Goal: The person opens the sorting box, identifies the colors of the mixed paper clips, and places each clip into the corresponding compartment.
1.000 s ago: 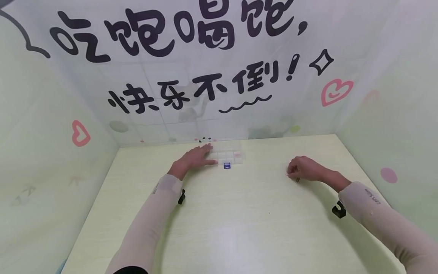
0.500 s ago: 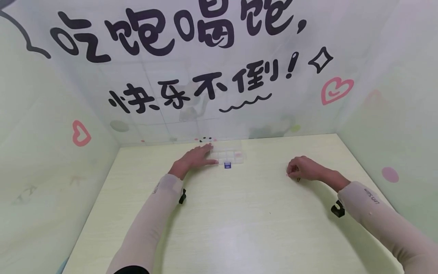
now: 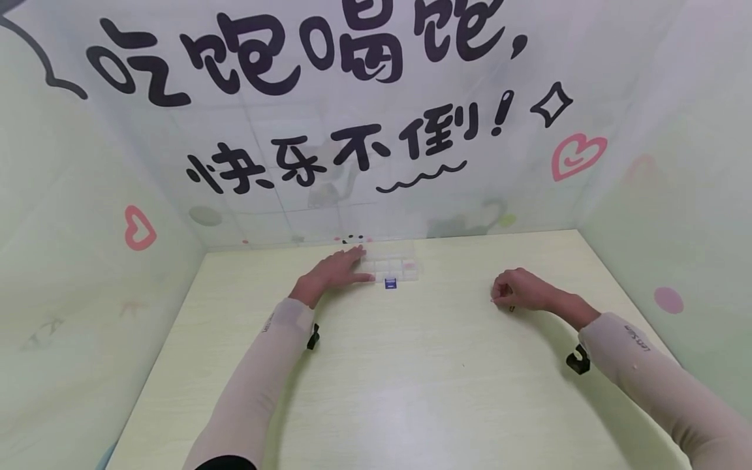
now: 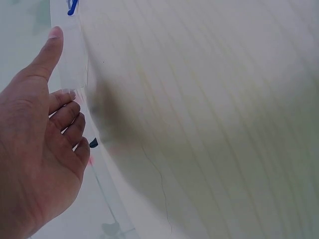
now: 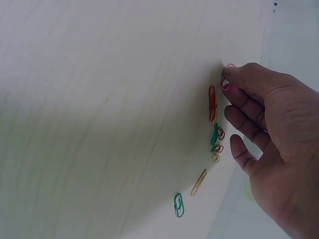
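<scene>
At the back of the table, my left hand [image 3: 337, 269] rests against the left end of a clear plastic compartment box [image 3: 390, 266]. Its thumb and fingers are spread, as the left wrist view shows of the same hand [image 4: 42, 134]. A blue latch [image 4: 73, 7] sits on the box's front. To the right, my right hand [image 3: 525, 289] is low over the table. In the right wrist view the thumb and index finger of that hand [image 5: 271, 107] pinch a pinkish-red paper clip [image 5: 226, 87], partly hidden by the fingertips.
Beside the right hand lie several paper clips: a red one [image 5: 212, 103], a green one [image 5: 214, 137], a gold one [image 5: 199, 182] and another green one [image 5: 179, 204]. A printed fabric wall [image 3: 376, 215] stands close behind the box.
Both arms stay nearly where they were. The right fingertips shift very slightly, and the small clip end at their tip shows less in the head view.
</scene>
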The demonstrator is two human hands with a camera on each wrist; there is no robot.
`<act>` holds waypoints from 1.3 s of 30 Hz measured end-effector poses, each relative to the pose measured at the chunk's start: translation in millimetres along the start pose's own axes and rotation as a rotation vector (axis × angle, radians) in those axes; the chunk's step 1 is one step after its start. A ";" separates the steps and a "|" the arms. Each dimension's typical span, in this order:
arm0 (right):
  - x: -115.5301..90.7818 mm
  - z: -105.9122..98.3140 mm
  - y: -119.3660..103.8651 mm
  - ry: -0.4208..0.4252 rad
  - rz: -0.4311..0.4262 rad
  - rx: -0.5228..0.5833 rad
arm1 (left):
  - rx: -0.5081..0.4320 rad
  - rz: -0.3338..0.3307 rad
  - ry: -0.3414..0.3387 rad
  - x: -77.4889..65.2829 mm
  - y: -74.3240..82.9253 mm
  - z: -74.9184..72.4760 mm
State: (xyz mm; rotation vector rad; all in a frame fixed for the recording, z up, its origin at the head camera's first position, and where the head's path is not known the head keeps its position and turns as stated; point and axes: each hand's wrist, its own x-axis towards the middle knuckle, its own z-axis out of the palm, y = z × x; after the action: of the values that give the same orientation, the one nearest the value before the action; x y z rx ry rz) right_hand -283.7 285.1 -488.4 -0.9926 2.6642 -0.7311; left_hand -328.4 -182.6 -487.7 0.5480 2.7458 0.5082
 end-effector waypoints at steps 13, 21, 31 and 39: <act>5.3 -0.9 -8.4 0.092 -0.038 -0.078 | -0.019 0.025 0.008 -0.4 2.4 -1.9; 23.4 -3.1 -21.3 0.136 -0.080 -0.057 | -0.010 0.010 0.002 -2.0 3.7 -3.0; 53.5 1.6 -39.3 0.172 -0.106 -0.015 | 0.001 0.006 -0.002 -1.9 3.3 -3.2; 75.0 0.4 -55.1 0.186 -0.141 0.000 | 0.002 0.011 0.003 -2.2 3.2 -3.4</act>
State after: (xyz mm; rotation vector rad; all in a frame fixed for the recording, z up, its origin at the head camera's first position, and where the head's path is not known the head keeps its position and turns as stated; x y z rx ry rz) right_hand -309.4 199.7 -461.7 -1.1763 2.7707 -0.8928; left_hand -326.6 -181.8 -482.9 0.5633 2.7479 0.5090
